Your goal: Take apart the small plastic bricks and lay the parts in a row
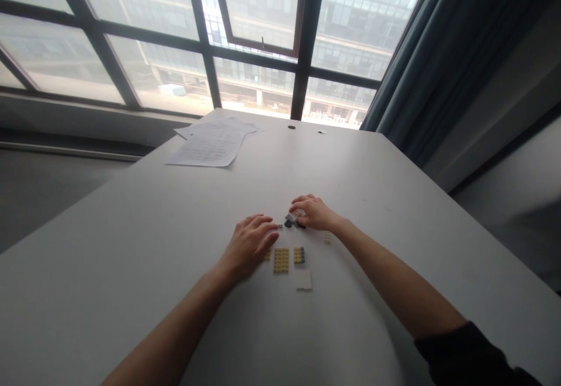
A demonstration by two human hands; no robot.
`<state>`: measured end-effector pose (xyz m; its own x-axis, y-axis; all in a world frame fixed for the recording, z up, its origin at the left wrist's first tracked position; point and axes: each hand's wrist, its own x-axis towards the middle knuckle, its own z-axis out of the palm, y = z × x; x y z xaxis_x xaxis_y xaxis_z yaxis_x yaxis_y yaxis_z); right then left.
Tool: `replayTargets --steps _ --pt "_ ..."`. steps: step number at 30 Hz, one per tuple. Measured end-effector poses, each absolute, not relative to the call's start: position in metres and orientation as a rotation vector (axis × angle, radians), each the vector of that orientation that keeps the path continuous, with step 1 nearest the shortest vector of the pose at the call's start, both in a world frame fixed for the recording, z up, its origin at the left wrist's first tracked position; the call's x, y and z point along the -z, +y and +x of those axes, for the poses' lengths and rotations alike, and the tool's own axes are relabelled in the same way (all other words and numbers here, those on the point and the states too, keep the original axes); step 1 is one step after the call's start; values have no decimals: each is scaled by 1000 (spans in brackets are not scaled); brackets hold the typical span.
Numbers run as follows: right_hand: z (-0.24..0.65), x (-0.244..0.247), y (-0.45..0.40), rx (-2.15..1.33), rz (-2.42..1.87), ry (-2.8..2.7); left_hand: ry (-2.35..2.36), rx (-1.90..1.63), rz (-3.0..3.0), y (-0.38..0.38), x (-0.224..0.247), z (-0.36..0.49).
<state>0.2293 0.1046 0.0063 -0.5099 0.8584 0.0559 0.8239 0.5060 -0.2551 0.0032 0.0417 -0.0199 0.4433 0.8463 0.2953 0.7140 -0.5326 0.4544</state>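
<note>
My left hand (252, 243) rests low over the white table with its fingers stretched and apart. Its fingertips are by a tiny grey piece (280, 226), and a tan piece (267, 255) is partly covered by it. My right hand (314, 213) curves over a small pile of grey and whitish building-block pieces (289, 221), thumb and fingers apart around them; I see none lifted. Nearer to me lie a tan studded plate (281, 261), a tan and grey plate (298, 255) and a flat white piece (304, 281). Another tan piece (327, 237) sits beneath my right wrist.
Printed papers (210, 143) lie on the far left of the white table (131, 234). Two cable holes (291, 127) are near the table's back edge. Behind stand large framed windows (258, 12), with a dark blue curtain (421, 59) at the right.
</note>
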Motion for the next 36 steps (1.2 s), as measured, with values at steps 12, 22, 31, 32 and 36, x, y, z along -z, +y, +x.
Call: replayTargets --steps 12,22,31,32,36 --pt "227 -5 92 36 -1280 -2580 1339 -781 2446 40 19 4" --pt "275 -12 38 -4 -1305 -2396 1299 -853 2471 39 20 2" --pt "309 10 -26 -155 -1372 -2414 1320 -935 2518 40 22 4" --pt "307 12 -27 -169 -1370 -2412 1325 -937 2520 41 22 4" --pt "298 12 -29 -195 -1358 -2415 1351 -927 2519 41 23 4"
